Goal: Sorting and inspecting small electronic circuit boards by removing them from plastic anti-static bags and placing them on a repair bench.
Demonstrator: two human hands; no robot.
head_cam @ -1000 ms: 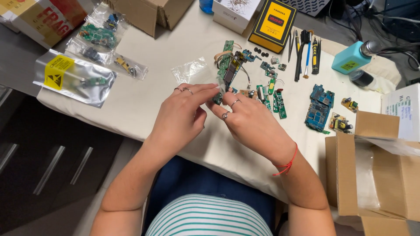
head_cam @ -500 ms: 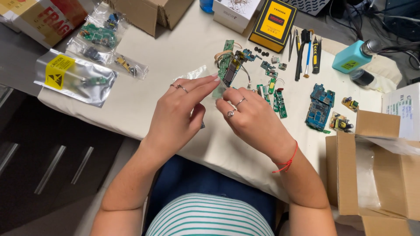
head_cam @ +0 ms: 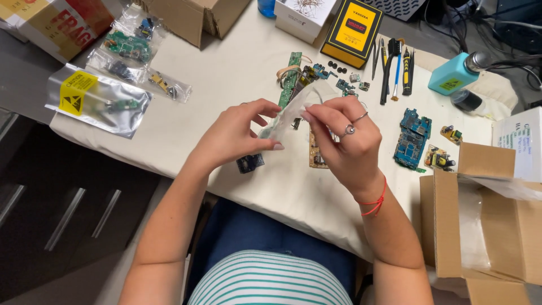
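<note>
We are sitting at a pale bench [head_cam: 226, 73] that is carrying everything here, and to our right an open cardboard box [head_cam: 491, 226] is standing against its edge. At the far left a silver anti-static bag [head_cam: 99, 99] with a yellow label is lying flat, with smaller clear bags of green boards [head_cam: 132, 42] just beyond it. A yellow-and-black case [head_cam: 353, 25] is sitting at the far edge, with a row of dark hand tools [head_cam: 395, 65] beside it and a teal dispenser bottle [head_cam: 454, 73] further right. A blue circuit board [head_cam: 412, 135] is resting near the box.

We are holding a small clear plastic bag [head_cam: 291, 113] above the middle of the bench, between both hands. Our left hand [head_cam: 237, 135] is pinching the bag's lower end between thumb and curled fingers. Our right hand [head_cam: 344, 141], wearing rings and a red wrist cord, is gripping the bag's upper end with thumb and fingertips closed on it. Beneath the hands a tan board [head_cam: 316, 152] and a small dark board [head_cam: 250, 162] are lying on the bench, well apart from each other.
</note>
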